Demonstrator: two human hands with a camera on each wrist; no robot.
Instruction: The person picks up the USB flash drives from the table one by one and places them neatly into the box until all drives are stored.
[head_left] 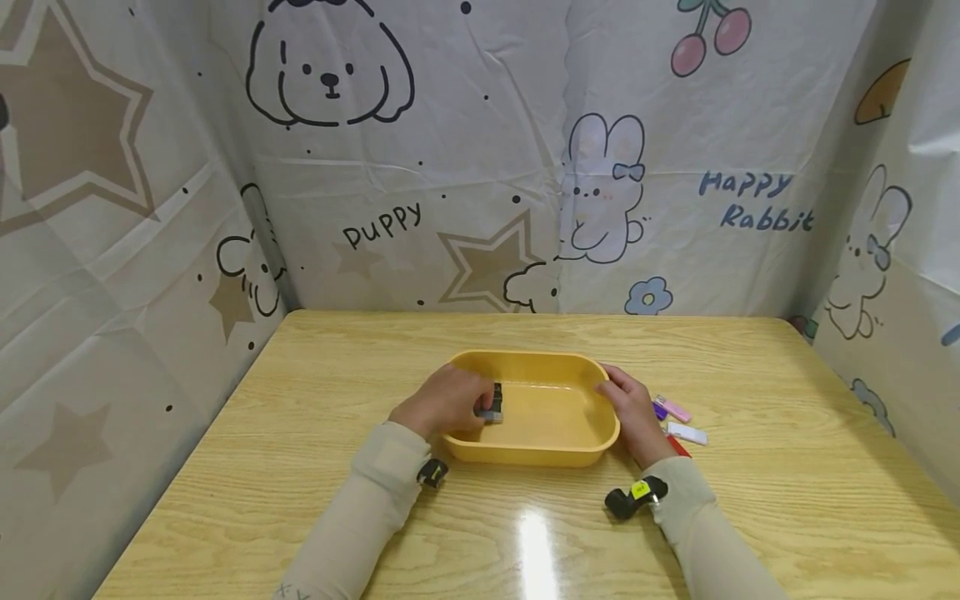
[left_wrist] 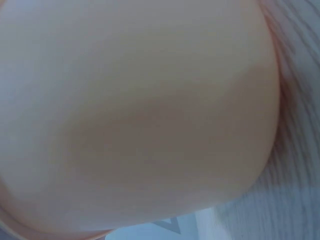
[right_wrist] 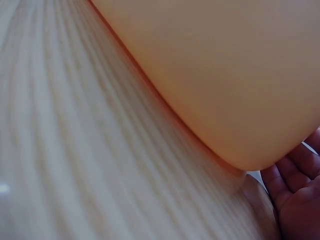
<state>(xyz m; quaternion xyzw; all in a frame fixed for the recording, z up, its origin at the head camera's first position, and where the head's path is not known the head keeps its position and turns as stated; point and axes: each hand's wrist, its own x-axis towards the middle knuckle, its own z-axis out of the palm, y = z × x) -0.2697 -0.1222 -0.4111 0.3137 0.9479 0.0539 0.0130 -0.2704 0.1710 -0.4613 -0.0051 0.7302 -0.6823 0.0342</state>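
Observation:
A yellow oval basin (head_left: 525, 457) stands on the wooden table. My left hand (head_left: 450, 400) reaches over its left rim, with curled fingers and thumb at a grey USB flash drive (head_left: 491, 416) inside. Beside those fingertips a black flash drive (head_left: 497, 390) lies partly covered. My right hand (head_left: 633, 408) grips the basin's right end, thumb over the rim and fingers outside. In the left wrist view the basin's outer wall (left_wrist: 150, 125) fills most of the picture and hides that hand. Fingers (right_wrist: 292, 172) of the right hand show beside the wall in the right wrist view.
Just right of the right hand lie several small drives: a pink one (head_left: 675, 408), a purple one (head_left: 659, 411), a white one (head_left: 687, 433) and a red piece (head_left: 678, 446) partly behind the wrist. A printed curtain (head_left: 465, 167) encloses the table's back and sides.

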